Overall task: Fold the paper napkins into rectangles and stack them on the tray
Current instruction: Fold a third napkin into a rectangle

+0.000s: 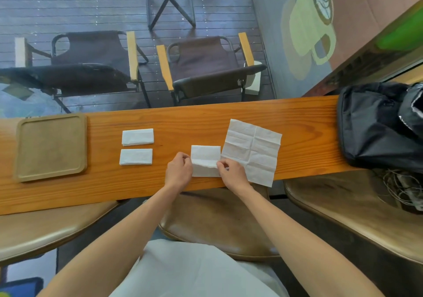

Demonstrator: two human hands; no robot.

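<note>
A half-folded white napkin (205, 157) lies near the front edge of the wooden counter (206, 118). My left hand (179, 170) pinches its left side and my right hand (233, 173) pinches its right side, both lifting the near flap. An unfolded, creased napkin (254, 148) lies flat just to the right, partly under my right hand. Two folded napkin rectangles (137, 137) (136, 156) rest side by side further left. The brown square tray (50, 146) sits at the far left with nothing on it.
A black bag (377, 125) occupies the counter's right end. Brown leather stools (217, 223) stand below the counter edge, one at the right with tangled cables (402, 186). Folding chairs (206, 67) stand on the deck beyond the counter.
</note>
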